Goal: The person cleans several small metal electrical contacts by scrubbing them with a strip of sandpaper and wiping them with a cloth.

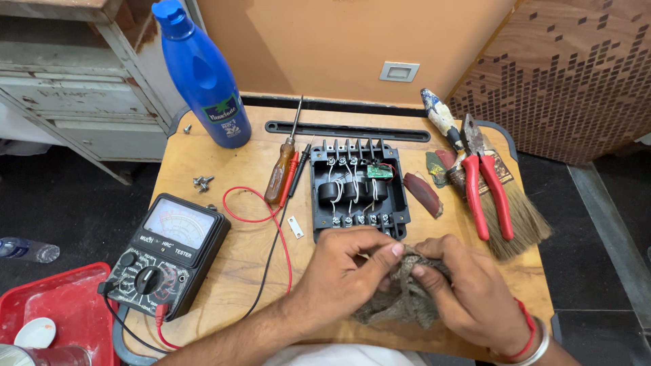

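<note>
left hand (346, 268): pinching cloth (407, 298) | right hand (468, 291): grip pinching same cloth | cloth: between both hands, at near tabletop (224, 169) edge, just before black box (357, 190) | meter (166, 254): left

I've got a blue bottle (202, 74) at the back of the wooden table (224, 271), a black meter (166, 254) with red and black leads, a screwdriver (283, 166), red pliers (485, 186), a brush (515, 217), and loose screws (203, 181).
</note>
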